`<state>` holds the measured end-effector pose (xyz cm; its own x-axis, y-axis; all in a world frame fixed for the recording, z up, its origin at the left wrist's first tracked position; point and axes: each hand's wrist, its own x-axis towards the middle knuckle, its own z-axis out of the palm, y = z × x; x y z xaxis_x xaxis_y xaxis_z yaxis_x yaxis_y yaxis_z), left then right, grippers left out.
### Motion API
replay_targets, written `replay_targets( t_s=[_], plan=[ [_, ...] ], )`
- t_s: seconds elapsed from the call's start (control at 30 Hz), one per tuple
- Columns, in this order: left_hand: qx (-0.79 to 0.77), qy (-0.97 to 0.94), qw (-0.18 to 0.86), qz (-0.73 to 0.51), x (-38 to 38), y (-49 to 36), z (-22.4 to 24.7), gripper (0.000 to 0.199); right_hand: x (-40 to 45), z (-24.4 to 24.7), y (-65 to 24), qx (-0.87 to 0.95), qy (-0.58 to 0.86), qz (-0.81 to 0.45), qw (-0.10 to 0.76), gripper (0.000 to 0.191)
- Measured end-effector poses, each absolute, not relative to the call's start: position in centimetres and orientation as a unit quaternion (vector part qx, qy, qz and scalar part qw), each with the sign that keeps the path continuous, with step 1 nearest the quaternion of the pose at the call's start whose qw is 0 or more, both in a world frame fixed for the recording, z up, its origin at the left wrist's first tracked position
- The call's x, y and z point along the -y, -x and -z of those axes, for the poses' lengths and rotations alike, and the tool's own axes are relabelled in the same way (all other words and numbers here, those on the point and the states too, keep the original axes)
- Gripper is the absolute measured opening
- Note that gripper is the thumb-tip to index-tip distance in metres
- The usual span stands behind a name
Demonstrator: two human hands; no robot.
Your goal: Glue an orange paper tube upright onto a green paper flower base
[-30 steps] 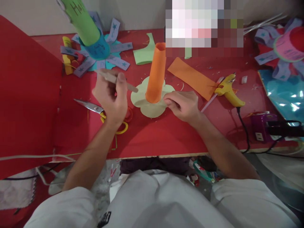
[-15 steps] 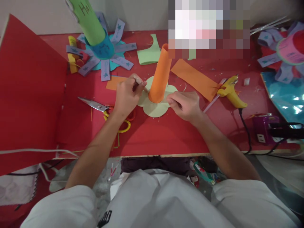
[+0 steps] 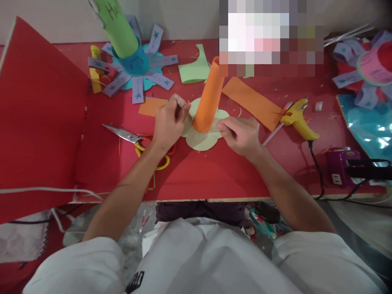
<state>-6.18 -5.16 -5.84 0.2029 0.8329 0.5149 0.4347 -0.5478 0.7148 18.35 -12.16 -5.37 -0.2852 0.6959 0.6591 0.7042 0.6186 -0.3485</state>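
Observation:
An orange paper tube [image 3: 208, 98] stands, leaning slightly right, on a pale green flower-shaped paper [image 3: 201, 142] on the red table. My left hand [image 3: 171, 120] is closed at the flower's left petal, its thumb and fingers pinched together at the paper. At the right petal my right hand [image 3: 240, 132] is closed too, with its fingertips on the paper edge. Neither hand touches the tube. Scissors [image 3: 128, 136] with red and yellow handles lie partly under my left forearm. A yellow glue gun [image 3: 298, 119] rests to the right of my right hand.
Orange paper strips [image 3: 254, 101] and a light green scrap [image 3: 194, 70] lie behind. A green tube [image 3: 118, 32] in a blue octopus-like base stands back left, a pink paper craft [image 3: 375, 65] at right. A purple power box [image 3: 341, 163] sits right; a red board [image 3: 39, 122] rises left.
My left hand has shifted very slightly right and up at the petal. My right hand stays almost in place, and the whole view has moved a little.

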Motion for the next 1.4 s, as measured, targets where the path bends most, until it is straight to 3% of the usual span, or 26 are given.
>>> replay_targets(
  t_s=[0.57, 1.03, 1.4],
  plan=[
    [-0.423, -0.752, 0.214, -0.458, 6.0, 6.1, 6.1, 0.05, 12.1, 5.2, -18.3, 0.782, 0.414, 0.019, 0.466, 0.043],
    [-0.452, -0.74, 0.21, -0.452, 6.3, 6.0, 5.8, 0.054, 12.0, 5.5, -18.5, 0.779, 0.466, 0.002, 0.42, 0.053],
    [-0.451, -0.735, 0.237, -0.447, 6.1, 5.9, 5.8, 0.055, 12.0, 5.6, -18.5, 0.779, 0.446, 0.014, 0.441, 0.048]
  ],
)
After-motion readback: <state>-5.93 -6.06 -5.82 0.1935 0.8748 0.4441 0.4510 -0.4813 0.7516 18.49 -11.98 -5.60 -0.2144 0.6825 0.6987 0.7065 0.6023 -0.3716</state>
